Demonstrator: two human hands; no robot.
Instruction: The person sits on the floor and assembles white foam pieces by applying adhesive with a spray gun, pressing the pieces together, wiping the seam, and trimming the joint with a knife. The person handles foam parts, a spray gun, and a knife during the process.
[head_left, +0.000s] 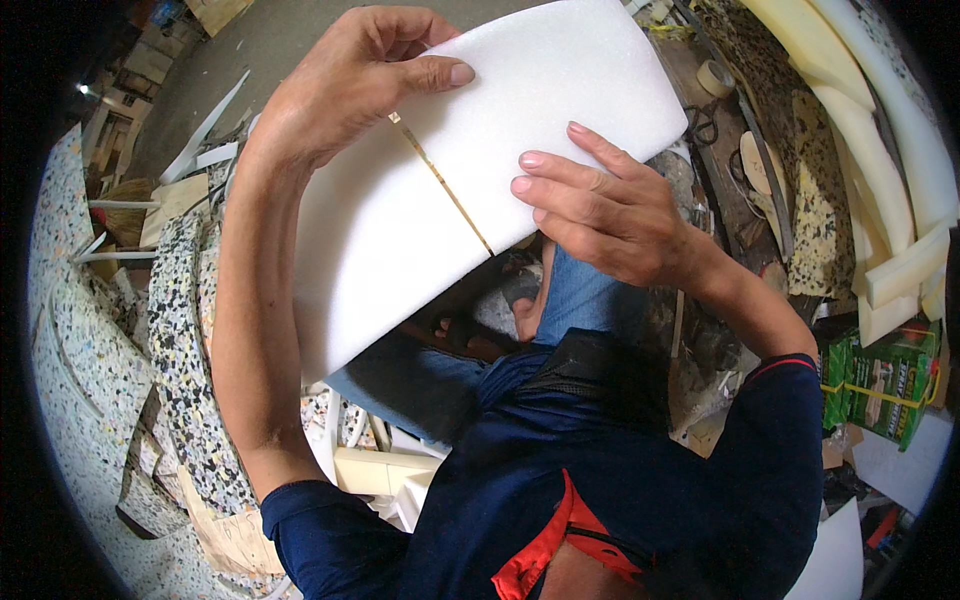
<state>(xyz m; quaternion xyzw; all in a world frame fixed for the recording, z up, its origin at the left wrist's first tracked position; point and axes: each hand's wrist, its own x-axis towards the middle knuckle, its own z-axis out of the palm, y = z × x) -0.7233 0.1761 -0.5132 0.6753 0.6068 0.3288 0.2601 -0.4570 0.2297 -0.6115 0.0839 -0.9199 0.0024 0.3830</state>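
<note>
A wide white foam sheet (580, 75) with a rounded far right corner is held slantwise in front of me, above my knees. My left hand (385, 65) grips its far edge, thumb on the upper face and the other fingers curled behind it. My right hand (610, 205) rests on the sheet's near right part, several fingers stretched out and slightly apart on the surface. Its thumb cannot be made out. Across the sheet, between the hands, runs a thin yellow-brown strip (443, 185) with small dark marks. What the strip is, I cannot tell.
Speckled foam sheets (95, 330) are piled at the left. Right of me lie a roll of tape (714, 78), scissors-like loops and a dark wooden board. Long cream foam strips (850, 110) hang at the far right, above a green package (895, 385) tied with yellow cord.
</note>
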